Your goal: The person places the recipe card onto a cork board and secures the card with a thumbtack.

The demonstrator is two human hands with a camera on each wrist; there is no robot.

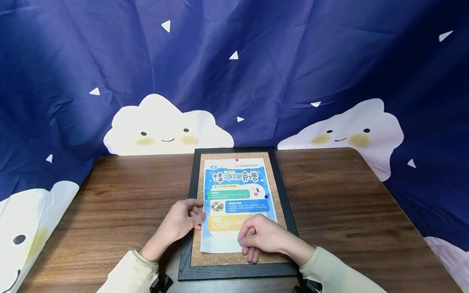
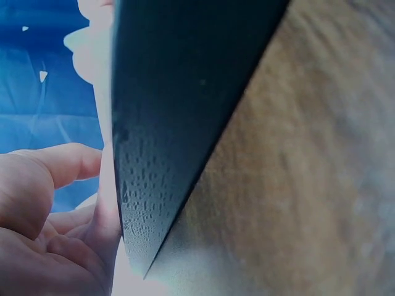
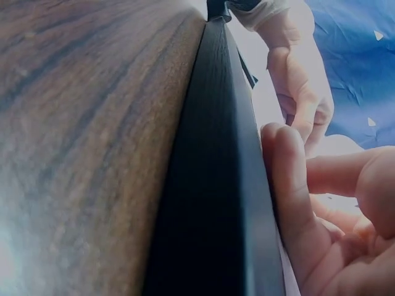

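A printed poster (image 1: 234,242) lies on a cork board (image 1: 216,259) with a black frame (image 1: 234,272). A red push pin (image 1: 237,160) sits at its top edge, a green push pin (image 1: 209,197) at the left edge and a blue push pin (image 1: 266,197) at the right. My left hand (image 1: 185,217) rests at the poster's left edge, fingers loosely bent. Over the lower part of the poster is my right hand (image 1: 261,236), thumb and forefinger tips close together; I cannot tell whether something small is between them.
The board lies on a brown wooden table (image 1: 337,195). Behind it hangs a dark blue cloth (image 1: 256,81) with white clouds and triangles. In the right wrist view the frame (image 3: 203,172) runs along beside the right hand.
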